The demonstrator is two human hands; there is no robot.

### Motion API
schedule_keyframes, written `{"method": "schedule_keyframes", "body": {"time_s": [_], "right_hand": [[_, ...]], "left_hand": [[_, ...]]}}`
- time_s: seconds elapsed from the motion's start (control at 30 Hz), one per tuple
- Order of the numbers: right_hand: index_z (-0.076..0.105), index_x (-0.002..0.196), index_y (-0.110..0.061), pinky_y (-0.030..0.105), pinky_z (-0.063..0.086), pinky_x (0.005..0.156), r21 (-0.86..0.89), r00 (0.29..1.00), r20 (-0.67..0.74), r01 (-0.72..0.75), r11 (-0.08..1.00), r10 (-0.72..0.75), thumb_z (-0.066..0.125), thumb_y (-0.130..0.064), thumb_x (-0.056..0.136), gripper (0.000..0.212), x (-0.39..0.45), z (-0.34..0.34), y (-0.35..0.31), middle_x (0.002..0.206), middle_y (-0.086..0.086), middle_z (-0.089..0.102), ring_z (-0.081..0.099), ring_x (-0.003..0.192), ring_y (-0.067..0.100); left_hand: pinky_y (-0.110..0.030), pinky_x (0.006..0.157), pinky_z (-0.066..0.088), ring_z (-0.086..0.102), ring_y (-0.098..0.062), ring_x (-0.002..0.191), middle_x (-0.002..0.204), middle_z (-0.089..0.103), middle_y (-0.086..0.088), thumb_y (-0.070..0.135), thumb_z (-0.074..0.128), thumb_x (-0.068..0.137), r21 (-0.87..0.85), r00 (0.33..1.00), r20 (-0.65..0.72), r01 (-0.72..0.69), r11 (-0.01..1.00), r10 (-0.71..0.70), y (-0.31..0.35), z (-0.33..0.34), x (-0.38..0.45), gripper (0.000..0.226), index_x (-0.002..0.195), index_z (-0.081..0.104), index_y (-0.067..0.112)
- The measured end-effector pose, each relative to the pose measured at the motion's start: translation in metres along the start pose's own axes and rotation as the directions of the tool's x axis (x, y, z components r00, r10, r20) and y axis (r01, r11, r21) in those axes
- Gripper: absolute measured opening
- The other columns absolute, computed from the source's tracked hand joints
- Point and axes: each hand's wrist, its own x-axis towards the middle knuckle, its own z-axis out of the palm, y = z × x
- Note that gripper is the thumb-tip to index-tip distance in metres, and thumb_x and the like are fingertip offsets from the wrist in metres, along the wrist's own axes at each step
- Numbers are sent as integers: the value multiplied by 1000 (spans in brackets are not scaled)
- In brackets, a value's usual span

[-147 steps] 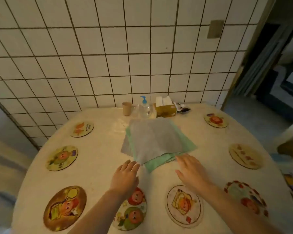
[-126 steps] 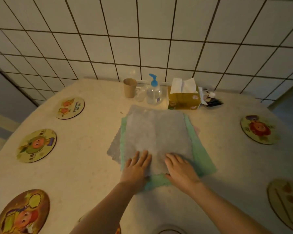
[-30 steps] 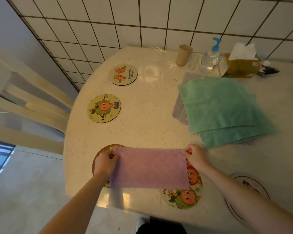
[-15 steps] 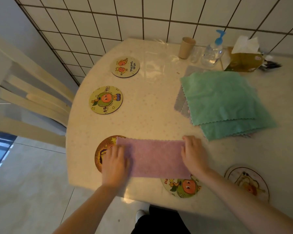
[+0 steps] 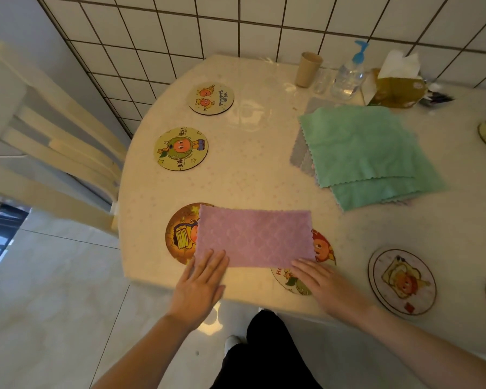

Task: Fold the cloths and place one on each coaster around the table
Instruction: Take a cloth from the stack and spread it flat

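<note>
A pink cloth (image 5: pixel 254 238), folded into a long rectangle, lies flat near the table's front edge. It covers part of a brown coaster (image 5: pixel 180 234) on its left and part of an orange-figure coaster (image 5: pixel 321 248) on its right. My left hand (image 5: pixel 201 282) lies flat with fingertips on the cloth's near left corner. My right hand (image 5: pixel 320 279) rests flat at the near right corner. A stack of green cloths (image 5: pixel 368 153) over grey ones sits further back on the table (image 5: pixel 250 169).
More coasters lie around the rim: two at the left (image 5: pixel 181 148) (image 5: pixel 211 98), one at the right front (image 5: pixel 403 282). A cup (image 5: pixel 307 69), pump bottle (image 5: pixel 348 74) and tissue box (image 5: pixel 396 85) stand by the tiled wall. A chair (image 5: pixel 51 153) is at the left.
The grey top cloth is gone from the stack. The pink cloth was held by its ends, then laid flat; both hands slid back from its middle to its near corners.
</note>
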Motion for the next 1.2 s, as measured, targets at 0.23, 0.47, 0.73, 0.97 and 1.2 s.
{"method": "schedule_keyframes", "body": {"time_s": [0.23, 0.47, 0.73, 0.97, 1.2], "right_hand": [[49, 132, -6, 41, 50, 94, -45, 991, 131, 2, 999, 4, 78, -1, 61, 77, 18, -12, 13, 131, 7, 55, 54, 117, 23], [51, 118, -8, 46, 48, 79, -80, 985, 173, 9, 997, 5, 73, -2, 63, 60, 41, -15, 19, 115, 9, 54, 53, 97, 32], [60, 102, -18, 31, 49, 66, 94, 956, -109, 283, 954, -273, 51, -13, 76, 28, 26, -33, 33, 86, -4, 60, 56, 77, 18], [62, 109, -15, 20, 45, 80, 210, 844, -202, 532, 820, -496, 49, -16, 86, 27, 15, -47, 49, 99, -3, 64, 53, 92, 9], [38, 142, -15, 36, 37, 105, -50, 722, 89, 692, 721, -687, 64, 3, 66, 83, 62, -23, 86, 147, 5, 40, 38, 135, 21]], "left_hand": [[-47, 109, 33, 37, -31, 137, 149, 40, -2, 41, 30, 93, -32, 978, 14, 207, 978, -207, -3, -7, -20, 57, 142, 43, 17], [-52, 108, 24, 43, -37, 131, 135, 54, -10, 23, 33, 79, 9, 941, -26, 339, 941, -338, 51, -24, 15, 59, 132, 55, 9], [-44, 105, 42, 44, -28, 133, 145, 47, 0, 39, 47, 88, -222, 968, -1, 244, 944, -251, 136, -22, 65, 62, 146, 34, 22], [-45, 97, 50, 53, -31, 124, 134, 57, -1, 33, 45, 84, -143, 999, -6, 42, 989, -44, 144, -12, 46, 52, 135, 51, 24], [-41, 101, 47, 50, -28, 127, 139, 53, -2, 39, 32, 97, -131, 996, -7, -92, 987, 92, 141, -12, 11, 47, 139, 46, 24]]}}
